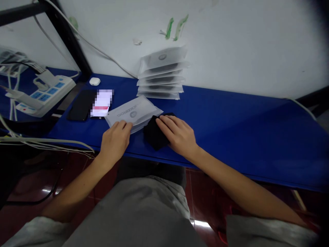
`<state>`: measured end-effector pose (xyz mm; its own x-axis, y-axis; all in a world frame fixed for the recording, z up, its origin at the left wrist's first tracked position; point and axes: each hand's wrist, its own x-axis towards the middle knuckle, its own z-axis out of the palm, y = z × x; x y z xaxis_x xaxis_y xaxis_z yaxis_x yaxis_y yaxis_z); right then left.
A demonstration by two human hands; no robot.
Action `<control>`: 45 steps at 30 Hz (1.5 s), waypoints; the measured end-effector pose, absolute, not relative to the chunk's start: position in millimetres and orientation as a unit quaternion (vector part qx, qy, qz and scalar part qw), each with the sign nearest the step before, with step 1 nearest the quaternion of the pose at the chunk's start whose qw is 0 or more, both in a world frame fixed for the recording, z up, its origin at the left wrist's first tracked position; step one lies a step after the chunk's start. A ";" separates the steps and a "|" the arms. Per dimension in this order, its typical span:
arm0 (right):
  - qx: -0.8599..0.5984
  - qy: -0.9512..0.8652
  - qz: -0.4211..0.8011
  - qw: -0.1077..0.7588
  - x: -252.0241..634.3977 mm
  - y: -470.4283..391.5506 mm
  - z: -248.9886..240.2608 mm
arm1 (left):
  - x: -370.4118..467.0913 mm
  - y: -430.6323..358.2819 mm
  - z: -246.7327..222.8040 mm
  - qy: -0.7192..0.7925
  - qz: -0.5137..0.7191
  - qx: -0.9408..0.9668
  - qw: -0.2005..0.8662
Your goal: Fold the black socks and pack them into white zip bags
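Note:
A frosted plastic pouch (135,111) with grey printing lies slanted on the blue table, and at least one more pouch edge shows under it. My left hand (115,140) has its fingers closed on the pouch's near edge. Just right of it is a folded black cloth (154,135), its left corner close to the pouch. My right hand (180,135) lies over the cloth with fingers stretched flat on its top; the thumb is hidden. Whether the cloth is gripped or only pressed, I cannot tell.
Several filled frosted pouches (161,80) stand in a leaning row against the white wall. Left of my hands lie a lit phone (102,103), a dark phone-like slab (82,105) and a white earbud case (95,81). A power strip (47,94) with cables stands farther left.

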<state>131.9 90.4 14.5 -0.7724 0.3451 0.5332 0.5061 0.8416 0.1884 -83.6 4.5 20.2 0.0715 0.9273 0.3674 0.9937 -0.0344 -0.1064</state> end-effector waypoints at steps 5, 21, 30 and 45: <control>-0.345 -0.916 -0.151 0.140 168.8 90.1 13.2 | -82.2 14.5 14.6 -0.654 -0.176 -0.708 0.200; -0.231 -0.970 -0.017 0.081 79.3 45.5 26.5 | -74.1 10.0 32.4 -0.630 -0.200 -0.729 0.180; -0.295 -0.952 0.010 0.079 65.8 44.3 17.1 | -83.7 7.4 37.6 -0.643 -0.216 -0.709 0.192; -0.418 -0.902 0.016 0.107 50.7 55.8 14.9 | -91.4 -15.7 22.7 -0.719 -0.106 -0.678 0.109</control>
<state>50.7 55.8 14.9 -0.6279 0.7575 0.1787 0.7506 0.6501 -0.1186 -91.4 -15.7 22.7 -0.0572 0.9522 0.3000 0.9983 0.0583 0.0052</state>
